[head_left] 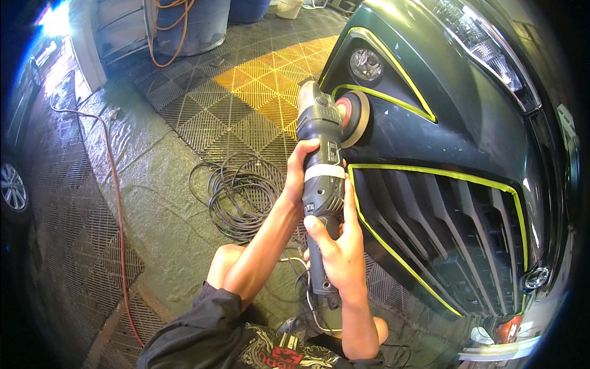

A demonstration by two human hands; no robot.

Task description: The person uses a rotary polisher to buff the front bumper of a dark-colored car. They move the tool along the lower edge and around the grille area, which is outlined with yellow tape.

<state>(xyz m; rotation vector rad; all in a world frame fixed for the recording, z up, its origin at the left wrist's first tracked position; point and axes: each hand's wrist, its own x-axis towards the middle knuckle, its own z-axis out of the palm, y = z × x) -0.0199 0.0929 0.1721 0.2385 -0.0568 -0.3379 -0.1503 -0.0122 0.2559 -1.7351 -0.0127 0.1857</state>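
Observation:
Both my hands are closed on a dark grey car polisher (324, 132). My left hand (297, 171) wraps around its body just behind the gearhead, partly hidden by the tool. Farther back, my right hand (338, 243) grips the rear of the body near the switch, thumb on top. The round polishing pad (355, 120) stands on edge at the dark bumper (409, 138) and seems to rest on it, beside the fog light recess. Yellow masking tape (430, 168) edges the black grille (442, 221), and more outlines the recess around the fog light (366, 64).
A coiled black cable (241, 200) lies on the floor left of my arms. An orange-red hose (117, 184) runs along the floor farther left. Blue barrels (193, 31) stand at the back, and another car's wheel (13, 186) shows at the far left.

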